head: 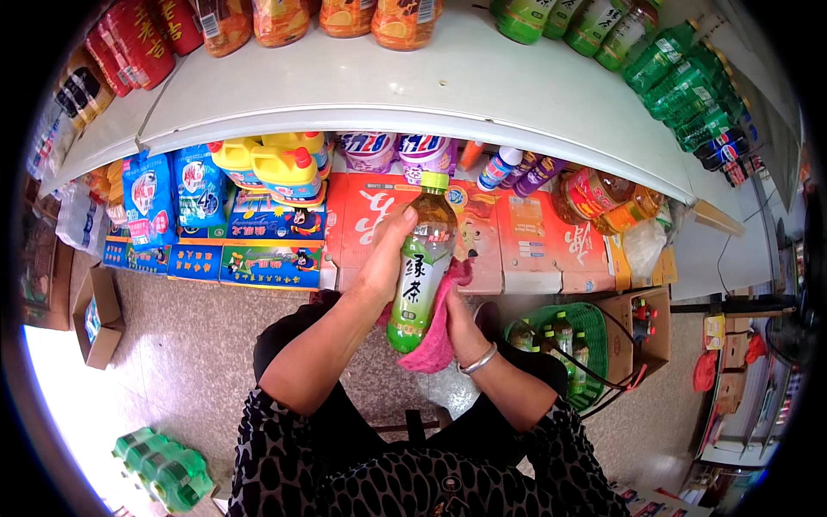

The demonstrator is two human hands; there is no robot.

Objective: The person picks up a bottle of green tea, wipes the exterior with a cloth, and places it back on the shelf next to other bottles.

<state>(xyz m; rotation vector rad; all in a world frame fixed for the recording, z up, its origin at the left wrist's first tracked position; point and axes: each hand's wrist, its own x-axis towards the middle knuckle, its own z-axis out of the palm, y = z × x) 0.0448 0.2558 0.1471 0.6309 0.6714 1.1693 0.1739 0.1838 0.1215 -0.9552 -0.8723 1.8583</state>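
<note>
A green tea bottle (420, 271) with a yellow-green cap is held tilted in front of me, over the floor before the shelf. My left hand (387, 255) grips its upper side, thumb near the shoulder. Against the bottle's lower right side my right hand (464, 326) presses a pink cloth (431, 352). Some of the cloth shows behind the bottle, and most of the right fingers are hidden. To the right of my knee stands a green plastic basket (604, 362) with several similar bottles (563, 333) inside.
A white shelf (413, 84) spans the front, bearing orange drink bottles (281, 19) and green tea bottles (526, 19). Below are yellow jugs (284, 171), detergent bags (150, 200) and orange cartons (413, 239). An open cardboard box (100, 316) and wrapped green bottles (161, 468) are on the left floor.
</note>
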